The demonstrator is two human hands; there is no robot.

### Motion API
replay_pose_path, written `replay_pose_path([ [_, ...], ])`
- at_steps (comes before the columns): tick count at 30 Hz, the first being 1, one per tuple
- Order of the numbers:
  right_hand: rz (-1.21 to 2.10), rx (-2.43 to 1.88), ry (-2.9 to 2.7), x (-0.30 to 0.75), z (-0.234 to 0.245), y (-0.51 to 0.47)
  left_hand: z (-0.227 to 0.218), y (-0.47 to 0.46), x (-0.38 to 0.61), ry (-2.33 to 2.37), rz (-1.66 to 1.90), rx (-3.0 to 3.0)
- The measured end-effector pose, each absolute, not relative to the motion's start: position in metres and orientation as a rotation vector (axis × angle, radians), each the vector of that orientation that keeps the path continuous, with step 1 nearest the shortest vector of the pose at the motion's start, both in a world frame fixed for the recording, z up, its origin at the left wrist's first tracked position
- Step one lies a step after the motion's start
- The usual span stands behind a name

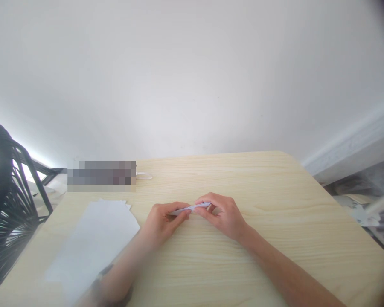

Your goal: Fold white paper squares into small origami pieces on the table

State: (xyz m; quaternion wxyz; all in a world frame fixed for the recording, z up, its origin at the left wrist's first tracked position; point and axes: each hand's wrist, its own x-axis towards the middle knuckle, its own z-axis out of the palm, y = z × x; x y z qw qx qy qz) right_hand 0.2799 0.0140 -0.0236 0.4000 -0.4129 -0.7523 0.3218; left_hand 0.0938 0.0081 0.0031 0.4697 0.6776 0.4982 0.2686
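Left hand (161,221): pinching one end of the paper (192,208) between thumb and fingers
Right hand (228,215): pinching the other end, just beside the left
Paper: between both hands over the surface (243,179), nearly edge-on
Done: apparently folded narrow; folds too small to count
Unfinished: paper not yet released
Sheets (99,234): loosely stacked at left, apparently unfolded
Chair (0,170): beyond the surface's left edge
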Motion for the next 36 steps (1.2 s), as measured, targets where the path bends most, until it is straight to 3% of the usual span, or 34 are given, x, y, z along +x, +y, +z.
replay_pose_path([
  [20, 0.699, -0.974, -2.006, 0.2747, -0.0215, 0.0090, 0.0078, 0.0049, 0.0941, 1.270, 0.668, 1.709],
  [28, 1.077, -1.224, -1.649, 0.2767, -0.0200, 0.0136, 0.0091, 0.0110, 0.0912, 1.235, 0.593, 1.539],
  [36, 1.217, -1.209, -1.570, 0.2788, -0.0221, 0.0181, 0.0052, 0.0132, 0.0855, 1.181, 0.578, 1.492],
])
